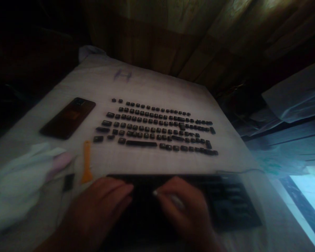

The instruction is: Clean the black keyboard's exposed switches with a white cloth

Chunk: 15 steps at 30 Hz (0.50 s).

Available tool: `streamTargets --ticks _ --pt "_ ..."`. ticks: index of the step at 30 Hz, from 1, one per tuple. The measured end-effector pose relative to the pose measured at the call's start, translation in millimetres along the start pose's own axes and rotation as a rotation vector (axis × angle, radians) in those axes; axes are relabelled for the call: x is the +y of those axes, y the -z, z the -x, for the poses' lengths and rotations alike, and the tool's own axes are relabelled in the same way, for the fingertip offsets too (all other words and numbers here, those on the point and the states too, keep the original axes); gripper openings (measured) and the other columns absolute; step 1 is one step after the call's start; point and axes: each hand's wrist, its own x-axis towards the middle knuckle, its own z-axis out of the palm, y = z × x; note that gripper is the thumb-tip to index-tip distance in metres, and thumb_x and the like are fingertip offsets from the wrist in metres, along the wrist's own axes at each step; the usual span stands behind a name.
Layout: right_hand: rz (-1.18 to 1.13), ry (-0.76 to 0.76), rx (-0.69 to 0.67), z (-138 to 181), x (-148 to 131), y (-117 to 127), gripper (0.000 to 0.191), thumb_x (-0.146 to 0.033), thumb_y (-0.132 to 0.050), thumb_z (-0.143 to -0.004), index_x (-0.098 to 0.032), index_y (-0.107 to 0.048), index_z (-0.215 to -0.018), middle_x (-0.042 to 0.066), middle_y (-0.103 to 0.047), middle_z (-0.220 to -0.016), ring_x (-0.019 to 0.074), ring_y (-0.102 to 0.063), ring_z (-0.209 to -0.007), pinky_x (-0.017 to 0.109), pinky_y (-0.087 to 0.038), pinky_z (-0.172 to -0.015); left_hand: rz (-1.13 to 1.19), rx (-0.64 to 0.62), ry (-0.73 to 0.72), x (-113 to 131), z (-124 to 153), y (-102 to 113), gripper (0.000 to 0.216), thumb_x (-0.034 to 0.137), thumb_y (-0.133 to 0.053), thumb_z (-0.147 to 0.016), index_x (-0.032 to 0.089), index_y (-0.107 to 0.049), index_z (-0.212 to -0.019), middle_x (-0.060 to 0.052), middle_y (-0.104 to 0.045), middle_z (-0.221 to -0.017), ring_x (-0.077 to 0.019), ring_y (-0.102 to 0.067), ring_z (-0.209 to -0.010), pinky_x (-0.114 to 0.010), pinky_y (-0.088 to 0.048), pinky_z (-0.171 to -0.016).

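Keyboard (144,215), black rectangular plastic, toward near edge of pale cloth-covered bench (157,165); likely light, stiff: hold by ends. My right hand (187,204) pinches small whitish object (155,193); left hand (101,201), cannot tell.

Loose black keycaps (159,130), small and mostly square: moulded plastic, smooth, low sheen. Long black keyboard body (143,210): dark plastic, apparently matt; from where I stand, blur hides its fine texture. Flat orange flared-end tool (86,161): plastic-looking, smooth. Rectangular brown-black phone (68,119): glossy, reflective back. Pale table covering (152,84): cloth-like, matt, lightly creased. Crumpled white bundle (21,182): soft cloth, matt.
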Motion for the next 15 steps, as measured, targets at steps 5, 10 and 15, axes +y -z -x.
streamTargets --ticks 5,10,15 --pt "-0.064 0.006 -0.037 8.9 -12.4 -10.9 0.009 -0.017 -0.064 -0.088 -0.023 -0.071 -0.089 -0.001 -0.075 -0.073 0.0135 -0.071 -0.062 0.019 -0.057 -0.060 0.296 -0.088 0.113 20.0 6.1 -4.4 0.022 0.036 -0.055 -0.095 0.029 -0.062 -0.115 0.001 -0.076 -0.095 -0.0151 -0.072 -0.083 -0.023 -0.059 -0.075" --pt "-0.067 -0.068 -0.023 17.2 -16.1 -20.4 0.008 -0.031 -0.062 -0.092 -0.026 -0.069 -0.093 -0.001 -0.077 -0.078 0.0147 -0.073 -0.066 0.019 -0.059 -0.062 0.523 -0.151 0.351 23.9 -0.9 -0.6 0.016 0.036 -0.061 -0.091 0.031 -0.070 -0.102 0.002 -0.077 -0.086 -0.0154 -0.074 -0.073 -0.021 -0.060 -0.065" --pt "-0.075 -0.110 -0.102 16.4 -20.7 -17.9 0.013 -0.035 -0.064 -0.092 -0.024 -0.069 -0.089 -0.002 -0.076 -0.075 0.0126 -0.072 -0.064 0.016 -0.056 -0.060 0.664 -0.189 0.437 25.0 -5.6 1.5 0.013 0.037 -0.060 -0.090 0.030 -0.072 -0.093 0.003 -0.075 -0.082 -0.0134 -0.071 -0.071 -0.021 -0.058 -0.064"
